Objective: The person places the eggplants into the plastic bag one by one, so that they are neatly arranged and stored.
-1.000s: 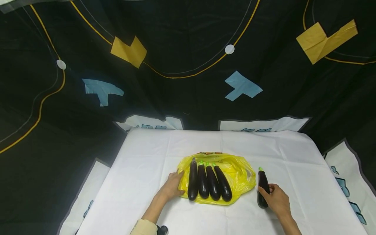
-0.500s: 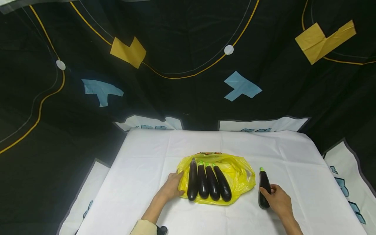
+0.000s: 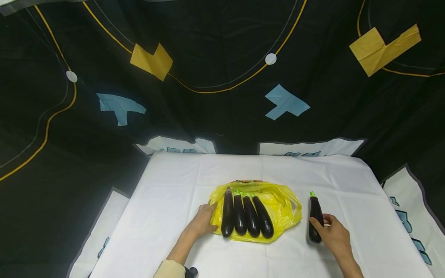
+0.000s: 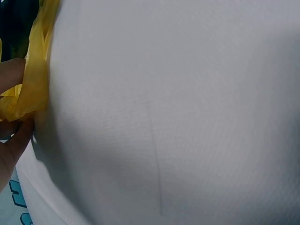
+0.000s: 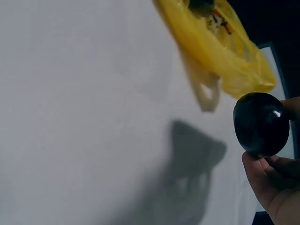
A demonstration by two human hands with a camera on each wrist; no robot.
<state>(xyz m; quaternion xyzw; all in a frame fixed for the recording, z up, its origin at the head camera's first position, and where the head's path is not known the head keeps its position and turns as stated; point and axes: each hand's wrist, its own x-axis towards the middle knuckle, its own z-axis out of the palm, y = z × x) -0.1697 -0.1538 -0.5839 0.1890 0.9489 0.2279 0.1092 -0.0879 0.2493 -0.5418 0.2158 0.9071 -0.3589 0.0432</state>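
Note:
A yellow plastic bag (image 3: 286, 208) lies spread on the white-covered table, with several dark eggplants (image 3: 239, 214) side by side on it, stems pointing away. My left hand (image 3: 203, 221) pinches the bag's left edge; in the left wrist view, fingers lie on both sides of the yellow film (image 4: 37, 79). To the right of the bag, my right hand (image 3: 335, 235) grips a single eggplant (image 3: 315, 214) between thumb and fingers, its green stem away from me. The right wrist view shows this eggplant's rounded end (image 5: 261, 124) held over the cloth, which carries the hand's shadow.
A white cloth (image 3: 180, 181) covers the table. Behind it hangs a black curtain (image 3: 215, 116) with yellow and blue patterns. A small black object (image 3: 192, 272) shows at the left sleeve (image 3: 170, 269).
My right hand has moved a little to the right and away from me, carrying the eggplant with it. The left hand, the bag and the eggplants on it have stayed put.

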